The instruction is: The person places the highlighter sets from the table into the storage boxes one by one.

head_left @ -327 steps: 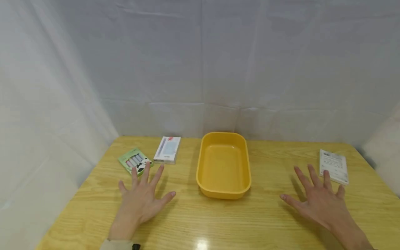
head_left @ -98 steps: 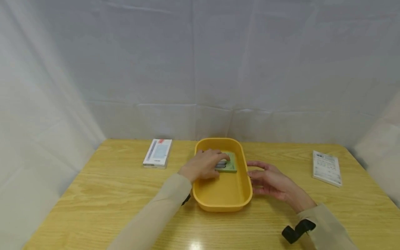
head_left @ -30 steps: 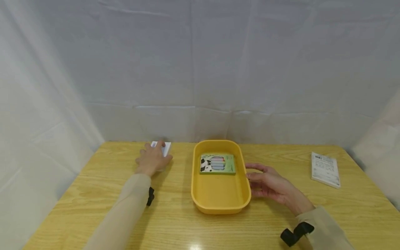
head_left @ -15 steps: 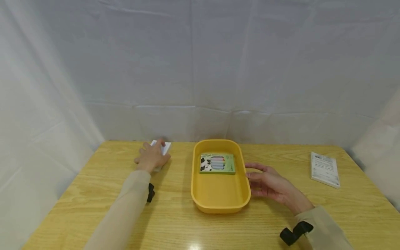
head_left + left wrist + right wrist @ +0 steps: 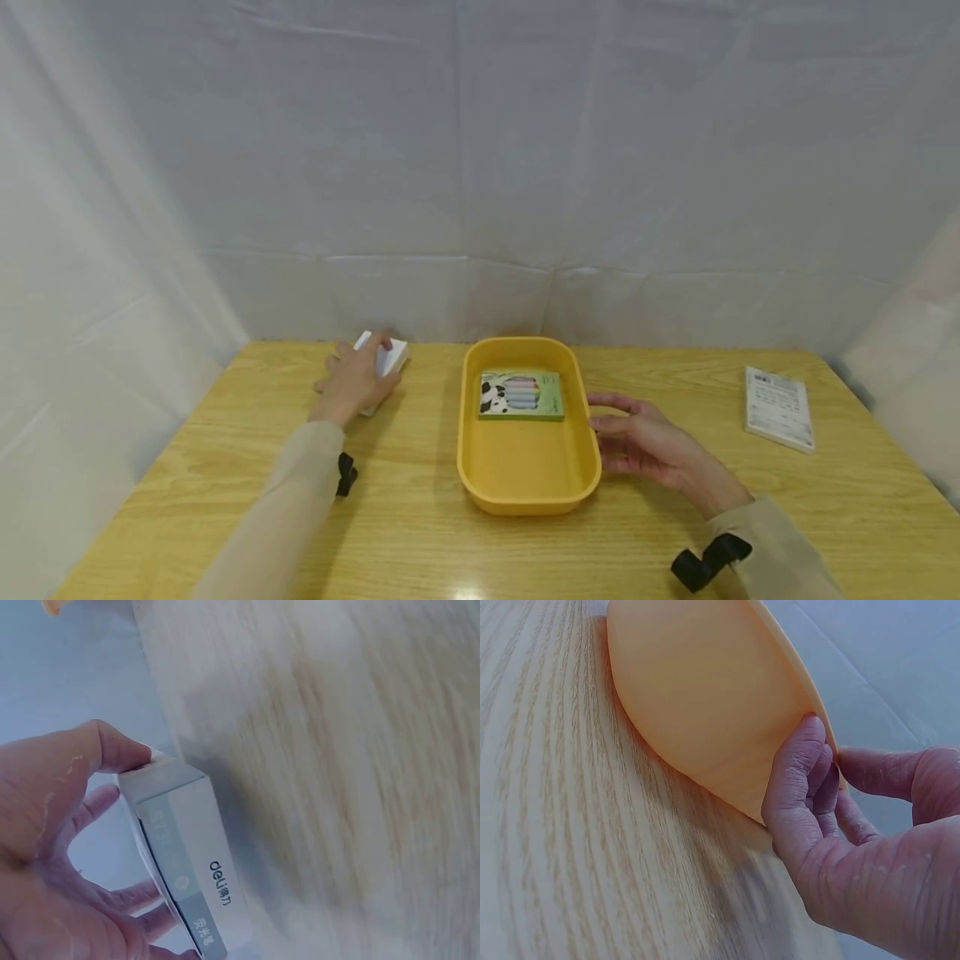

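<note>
Head view looks forward-down; close wrist views share the table (image 5: 420,533).

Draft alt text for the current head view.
A person's left grip holds a white box; the right grip touches the side of a yellow tray containing a green panda box. At right, another white pack lies on the wooden table.

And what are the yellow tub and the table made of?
The yellow tub looks like smooth plastic: one even colour, rounded corners. The table seems to be glossy wood: grain lines and a bright reflection show, though it could be printed.
</note>
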`<state>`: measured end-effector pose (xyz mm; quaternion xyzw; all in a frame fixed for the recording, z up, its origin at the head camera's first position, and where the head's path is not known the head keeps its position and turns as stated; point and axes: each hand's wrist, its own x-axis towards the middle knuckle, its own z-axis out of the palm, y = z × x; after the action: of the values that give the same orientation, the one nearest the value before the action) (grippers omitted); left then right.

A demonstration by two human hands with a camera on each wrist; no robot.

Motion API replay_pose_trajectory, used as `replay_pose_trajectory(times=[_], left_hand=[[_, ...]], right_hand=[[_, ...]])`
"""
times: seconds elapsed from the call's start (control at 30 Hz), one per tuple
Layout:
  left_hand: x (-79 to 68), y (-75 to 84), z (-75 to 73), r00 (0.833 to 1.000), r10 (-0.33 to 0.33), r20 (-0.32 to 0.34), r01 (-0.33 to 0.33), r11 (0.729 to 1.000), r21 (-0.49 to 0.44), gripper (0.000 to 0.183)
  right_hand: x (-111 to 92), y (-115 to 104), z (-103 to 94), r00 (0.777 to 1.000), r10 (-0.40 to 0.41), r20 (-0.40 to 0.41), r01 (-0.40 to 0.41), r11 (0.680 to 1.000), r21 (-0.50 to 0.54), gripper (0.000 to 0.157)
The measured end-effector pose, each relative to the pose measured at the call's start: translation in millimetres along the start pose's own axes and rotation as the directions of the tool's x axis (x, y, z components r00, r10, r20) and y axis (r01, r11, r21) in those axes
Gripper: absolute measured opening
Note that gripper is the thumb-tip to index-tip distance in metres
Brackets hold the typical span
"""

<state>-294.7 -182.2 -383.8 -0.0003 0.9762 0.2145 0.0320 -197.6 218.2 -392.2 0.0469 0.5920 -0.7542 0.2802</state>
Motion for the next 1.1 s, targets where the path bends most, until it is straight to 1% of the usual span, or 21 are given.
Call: replay_pose_trajectory(times=[0.23,0.33,0.47,0.63,0.9,1.1], left_hand=[[-10.4,0.6,-8.6,0.995,0.082,-0.053,-0.082,0.997,-0.008,0.05],[-16.0,2.9,-9.3,0.988,0.125,-0.09,-0.126,0.992,-0.01,0.051],[-22.3,7.1,-8.6,0.974,0.181,-0.137,-0.185,0.983,-0.011,0.052],[-27.4,11.6,-7.3,0.96,0.216,-0.18,-0.225,0.974,-0.028,0.053],[-33.5,18.9,-5.6,0.941,0.266,-0.207,-0.281,0.959,-0.044,0.051],[-38.7,25.3,-7.3,0.927,0.298,-0.23,-0.323,0.943,-0.081,0.051]], right_hand=[[0,1,-1.1,1.0,-0.004,0.004,0.004,1.0,0.008,0.061],[-1,1,-1.2,1.0,-0.011,0.003,0.011,1.0,0.005,0.062],[-1,2,-1.3,1.0,-0.019,-0.002,0.019,1.0,-0.002,0.063],[-1,1,-0.8,1.0,-0.016,-0.006,0.016,1.0,-0.006,0.061],[-1,0,0.0,1.0,-0.006,-0.014,0.006,1.0,-0.005,0.063],[-1,0,0.2,1.0,-0.011,-0.016,0.011,1.0,-0.014,0.064]])
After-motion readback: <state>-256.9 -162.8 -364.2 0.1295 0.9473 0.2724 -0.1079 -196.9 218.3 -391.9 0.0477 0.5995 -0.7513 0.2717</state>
